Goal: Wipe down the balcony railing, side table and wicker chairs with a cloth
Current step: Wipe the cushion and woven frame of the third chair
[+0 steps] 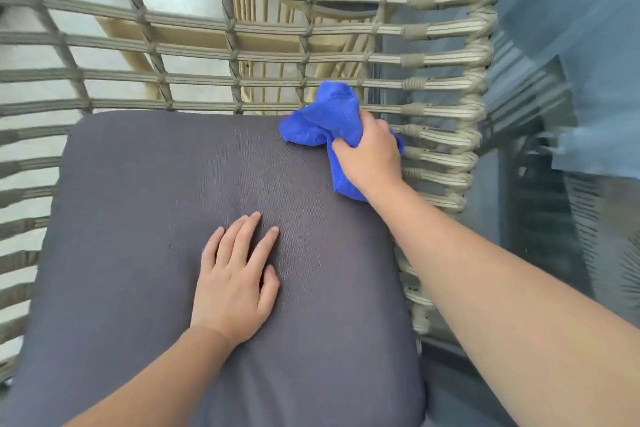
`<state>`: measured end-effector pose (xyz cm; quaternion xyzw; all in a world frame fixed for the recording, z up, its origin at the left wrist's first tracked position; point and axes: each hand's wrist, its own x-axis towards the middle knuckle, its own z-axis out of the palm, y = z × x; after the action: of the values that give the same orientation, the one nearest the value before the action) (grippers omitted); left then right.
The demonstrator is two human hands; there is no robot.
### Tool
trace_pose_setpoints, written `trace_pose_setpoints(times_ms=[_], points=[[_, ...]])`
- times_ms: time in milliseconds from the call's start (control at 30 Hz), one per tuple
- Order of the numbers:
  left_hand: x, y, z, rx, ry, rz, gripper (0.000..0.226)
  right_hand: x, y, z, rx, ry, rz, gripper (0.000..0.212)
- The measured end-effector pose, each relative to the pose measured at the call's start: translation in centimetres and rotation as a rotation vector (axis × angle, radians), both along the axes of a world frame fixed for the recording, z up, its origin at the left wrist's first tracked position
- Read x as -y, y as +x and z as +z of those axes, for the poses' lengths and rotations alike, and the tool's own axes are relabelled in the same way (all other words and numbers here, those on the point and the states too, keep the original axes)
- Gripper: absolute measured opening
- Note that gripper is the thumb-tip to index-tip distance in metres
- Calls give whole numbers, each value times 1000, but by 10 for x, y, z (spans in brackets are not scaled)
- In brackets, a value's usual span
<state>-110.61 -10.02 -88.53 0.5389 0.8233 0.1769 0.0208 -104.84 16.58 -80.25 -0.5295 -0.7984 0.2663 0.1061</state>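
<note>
The right hand (370, 156) grips a bunched blue microfibre cloth (329, 121), fingers curled round it, at the upper right of the frame — the cloth is pressed where the grey seat cushion (138, 218) meets the woven back of the wicker chair (235, 55). Lower in the centre, the left hand (235, 284) lies flat on the cushion, fingers straight and slightly spread, holding nothing. Through the chair's open weave at top centre shows a pale slatted piece of furniture (194, 35) — blurred.
</note>
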Motion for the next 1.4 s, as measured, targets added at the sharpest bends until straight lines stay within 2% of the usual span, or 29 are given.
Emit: trace_pose_setpoints(times_ms=[100, 467, 633, 1100, 1233, 1400], points=[[-2, -1, 0, 7, -10, 5, 56, -8, -5, -23, 131, -82, 33, 41], [-3, -5, -2, -11, 12, 10, 55, 35, 15, -33, 148, -44, 140, 59], [-4, -3, -2, -11, 20, 10, 55, 64, 38, -34, 164, -24, 72, 65], [2, -3, 4, 6, -41, -3, 57, 186, 145, -33, 129, -11, -146, 64], [7, -3, 9, 26, -69, -19, 59, 218, 167, -31, 144, -1, -187, 75], [28, 5, 7, 42, -130, -29, 63, 257, 192, -32, 169, -8, -251, 72]])
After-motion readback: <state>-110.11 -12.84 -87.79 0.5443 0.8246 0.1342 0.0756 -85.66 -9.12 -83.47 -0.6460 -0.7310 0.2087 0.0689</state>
